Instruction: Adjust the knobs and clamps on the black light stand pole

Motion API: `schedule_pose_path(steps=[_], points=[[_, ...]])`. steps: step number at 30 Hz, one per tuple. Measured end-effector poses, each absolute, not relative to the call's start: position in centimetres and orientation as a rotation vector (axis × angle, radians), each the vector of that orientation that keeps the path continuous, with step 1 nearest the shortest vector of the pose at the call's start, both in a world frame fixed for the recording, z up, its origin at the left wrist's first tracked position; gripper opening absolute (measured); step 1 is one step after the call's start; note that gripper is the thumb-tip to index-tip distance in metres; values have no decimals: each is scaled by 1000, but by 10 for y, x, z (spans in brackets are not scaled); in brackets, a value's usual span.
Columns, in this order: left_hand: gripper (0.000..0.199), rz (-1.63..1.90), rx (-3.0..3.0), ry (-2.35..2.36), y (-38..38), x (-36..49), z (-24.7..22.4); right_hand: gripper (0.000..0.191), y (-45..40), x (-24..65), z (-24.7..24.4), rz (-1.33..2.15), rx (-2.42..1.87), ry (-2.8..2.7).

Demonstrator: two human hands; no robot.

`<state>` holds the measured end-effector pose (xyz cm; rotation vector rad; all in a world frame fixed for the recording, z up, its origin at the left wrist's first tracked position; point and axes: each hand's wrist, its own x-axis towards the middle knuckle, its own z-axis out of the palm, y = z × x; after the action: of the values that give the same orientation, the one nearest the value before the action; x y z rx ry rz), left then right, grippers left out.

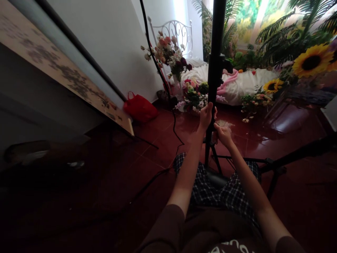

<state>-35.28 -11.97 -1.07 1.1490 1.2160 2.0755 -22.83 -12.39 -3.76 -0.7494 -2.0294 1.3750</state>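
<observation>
A thick black pole (216, 38) stands upright in front of me, with a clamp and knob on its upper part. My left hand (206, 116) is wrapped round the pole below the clamp. Slightly lower, on the right side, my right hand (222, 134) grips the same pole, its thumb pressed against it. Thin black legs (216, 160) spread from the pole's lower end near my knees. A black cable (155, 58) hangs to the left of the pole and runs down to the red tiled floor.
A red bag (140, 107) lies by the wall, next to a long printed panel (76, 80) leaning at the left. Flower bouquets (195, 93) and a bed with white bedding (242, 84) are beyond the pole. Sunflowers (312, 62) and another black stand (300, 153) are at the right.
</observation>
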Motion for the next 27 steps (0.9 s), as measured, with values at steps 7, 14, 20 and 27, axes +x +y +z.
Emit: schedule_pose_path(steps=[7, 14, 20, 27], points=[[71, 2085, 1133, 1223, -134, -356, -10, 78, -133, -237, -47, 1464, -685, -1937], [70, 2092, 1091, 1227, -132, -360, -12, 73, -150, -189, -89, 1627, -728, -1876], [70, 2113, 1064, 1247, -118, -368, -13, 67, -137, -90, -103, 1516, -1008, -1712], [57, 2300, 991, 1660, -126, -353, -33, 59, -103, 36, -79, 961, -1329, -1439]])
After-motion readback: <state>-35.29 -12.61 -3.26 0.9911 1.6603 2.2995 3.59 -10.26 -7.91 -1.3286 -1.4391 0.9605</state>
